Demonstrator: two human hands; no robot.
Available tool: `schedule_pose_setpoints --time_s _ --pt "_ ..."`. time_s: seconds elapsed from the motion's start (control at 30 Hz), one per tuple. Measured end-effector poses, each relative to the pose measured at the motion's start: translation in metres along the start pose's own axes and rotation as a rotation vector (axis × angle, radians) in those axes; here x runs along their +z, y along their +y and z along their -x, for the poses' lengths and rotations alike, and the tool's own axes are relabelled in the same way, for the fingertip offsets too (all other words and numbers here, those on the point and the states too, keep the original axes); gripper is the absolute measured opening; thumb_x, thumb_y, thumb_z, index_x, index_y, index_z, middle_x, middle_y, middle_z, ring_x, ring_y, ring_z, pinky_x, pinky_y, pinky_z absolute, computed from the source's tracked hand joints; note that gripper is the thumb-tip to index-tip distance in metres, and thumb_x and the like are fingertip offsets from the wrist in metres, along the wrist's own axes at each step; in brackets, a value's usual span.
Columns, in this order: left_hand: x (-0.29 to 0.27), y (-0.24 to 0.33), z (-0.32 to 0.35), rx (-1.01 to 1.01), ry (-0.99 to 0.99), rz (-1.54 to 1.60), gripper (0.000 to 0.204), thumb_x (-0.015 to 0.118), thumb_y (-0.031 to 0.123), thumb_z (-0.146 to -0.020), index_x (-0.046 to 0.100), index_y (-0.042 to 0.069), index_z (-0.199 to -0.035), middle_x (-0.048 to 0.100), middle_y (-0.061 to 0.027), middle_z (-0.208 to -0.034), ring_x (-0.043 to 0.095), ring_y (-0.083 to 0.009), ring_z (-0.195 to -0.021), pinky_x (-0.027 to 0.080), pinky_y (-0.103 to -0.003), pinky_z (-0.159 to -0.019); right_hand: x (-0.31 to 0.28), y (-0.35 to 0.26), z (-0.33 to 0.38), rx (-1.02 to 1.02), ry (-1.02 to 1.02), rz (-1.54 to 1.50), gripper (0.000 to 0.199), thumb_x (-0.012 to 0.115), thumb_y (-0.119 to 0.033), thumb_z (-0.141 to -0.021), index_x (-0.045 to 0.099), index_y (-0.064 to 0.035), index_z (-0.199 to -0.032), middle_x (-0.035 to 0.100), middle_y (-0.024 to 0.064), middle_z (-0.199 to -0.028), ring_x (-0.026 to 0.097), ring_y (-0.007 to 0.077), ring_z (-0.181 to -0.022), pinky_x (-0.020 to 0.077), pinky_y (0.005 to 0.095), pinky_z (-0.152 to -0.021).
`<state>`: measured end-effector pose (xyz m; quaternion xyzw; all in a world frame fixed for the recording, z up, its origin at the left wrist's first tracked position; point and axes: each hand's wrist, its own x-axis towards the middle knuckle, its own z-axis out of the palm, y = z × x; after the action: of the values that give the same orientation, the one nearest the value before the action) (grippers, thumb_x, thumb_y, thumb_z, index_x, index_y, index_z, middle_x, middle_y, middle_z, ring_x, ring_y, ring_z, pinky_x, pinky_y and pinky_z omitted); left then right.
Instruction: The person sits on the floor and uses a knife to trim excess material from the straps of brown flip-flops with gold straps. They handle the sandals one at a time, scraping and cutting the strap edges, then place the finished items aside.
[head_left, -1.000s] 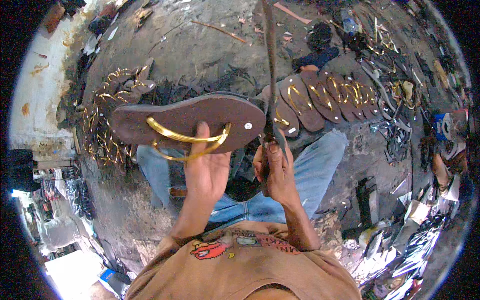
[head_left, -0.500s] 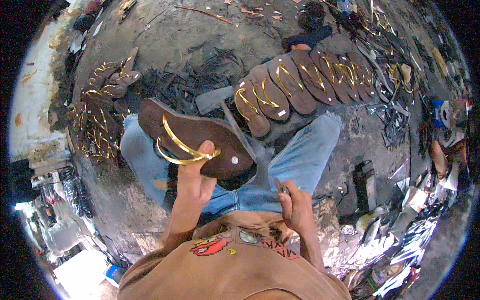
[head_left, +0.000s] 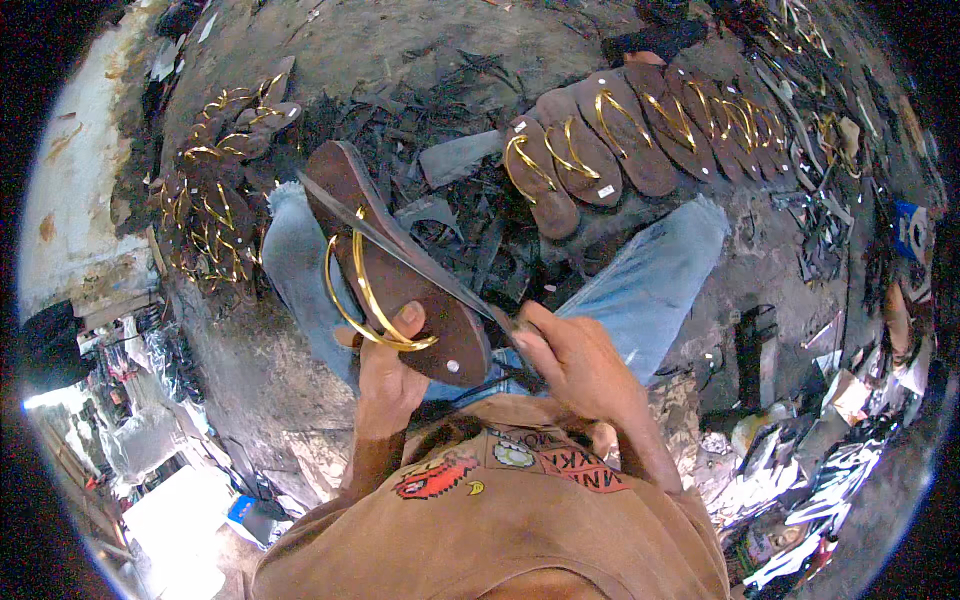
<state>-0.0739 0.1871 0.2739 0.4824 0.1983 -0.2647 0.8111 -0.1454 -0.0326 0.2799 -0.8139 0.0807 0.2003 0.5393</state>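
Observation:
My left hand (head_left: 392,375) grips a brown flip-flop (head_left: 420,310) with gold straps, its thumb on the footbed beside the strap's joint. The sandal is tilted, one end pointing up and left, with a white dot near the lower end. A long dark rubber strip (head_left: 408,250) crosses over the sole and runs down to my right hand (head_left: 580,362), which is closed on it near the sole's lower right edge. Whether the right hand also holds a small tool is hidden by its fingers.
A row of brown flip-flops (head_left: 625,135) with gold straps lies at the far right. More sandals are heaped (head_left: 215,190) at the left. Dark offcuts (head_left: 455,215) cover the floor between. My knees in jeans (head_left: 650,280) flank the work.
The sandal has turned more upright. My right hand has come up from my lap to the sole's edge. The strip now lies across the sandal; the small metal-tipped tool no longer shows.

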Motion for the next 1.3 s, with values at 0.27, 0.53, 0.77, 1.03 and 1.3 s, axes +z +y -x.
schedule_pose_setpoints --time_s 0.27,0.53,0.77,1.03,1.3 --pt "-0.001 0.008 0.011 -0.071 0.001 -0.004 0.051 0.069 0.017 -0.091 0.051 0.005 -0.136 0.062 -0.008 -0.123 0.065 -0.0226 -0.106 0.055 -0.039 -0.091 0.015 0.004 -0.023 -0.117 0.104 -0.105 0.032 0.05 -0.037 -0.102 0.057 -0.0058 -0.1 0.063 0.0261 -0.078 0.06 0.0487 -0.072 0.0453 0.0568 -0.063" --pt "0.025 0.069 -0.06 0.407 0.072 -0.157 0.07 0.065 0.038 -0.094 0.034 0.01 -0.151 0.042 -0.019 -0.152 0.042 -0.0348 -0.138 0.031 -0.052 -0.117 -0.04 0.066 -0.005 0.121 0.952 -0.837 0.051 0.036 -0.057 -0.104 0.053 -0.0121 -0.09 0.046 -0.0006 -0.064 0.044 0.0103 -0.051 0.0385 0.0261 -0.046" --pt "0.031 -0.116 -0.225 -0.47 0.059 -0.655 0.101 0.079 0.061 -0.075 0.035 0.007 -0.148 0.04 -0.0219 -0.149 0.038 -0.0366 -0.139 0.03 -0.053 -0.115 -0.058 0.1 0.039 0.233 1.133 -1.255 0.057 0.037 -0.064 -0.102 0.053 -0.0107 -0.092 0.042 0.0025 -0.061 0.039 0.0141 -0.047 0.0356 0.0306 -0.047" --pt "0.075 -0.118 -0.223 -0.043 -0.019 -0.473 0.065 0.08 0.041 -0.083 0.058 -0.001 -0.128 0.067 -0.0101 -0.119 0.062 -0.0242 -0.11 0.047 -0.04 -0.095 -0.019 0.117 0.028 0.209 0.942 -1.01 0.04 0.046 -0.048 -0.104 0.053 -0.0084 -0.109 0.045 0.0011 -0.066 0.043 0.0119 -0.051 0.039 0.0285 -0.049" --pt "0.113 -0.033 -0.221 0.162 0.054 -0.927 0.052 0.076 0.039 -0.087 0.069 -0.007 -0.11 0.074 -0.0144 -0.1 0.07 -0.0234 -0.089 0.054 -0.038 -0.08 -0.034 0.061 -0.002 -0.013 0.698 -0.652 0.027 0.054 -0.028 -0.104 0.053 -0.0045 -0.117 0.049 -0.0016 -0.071 0.046 0.0065 -0.055 0.0398 0.0244 -0.049"
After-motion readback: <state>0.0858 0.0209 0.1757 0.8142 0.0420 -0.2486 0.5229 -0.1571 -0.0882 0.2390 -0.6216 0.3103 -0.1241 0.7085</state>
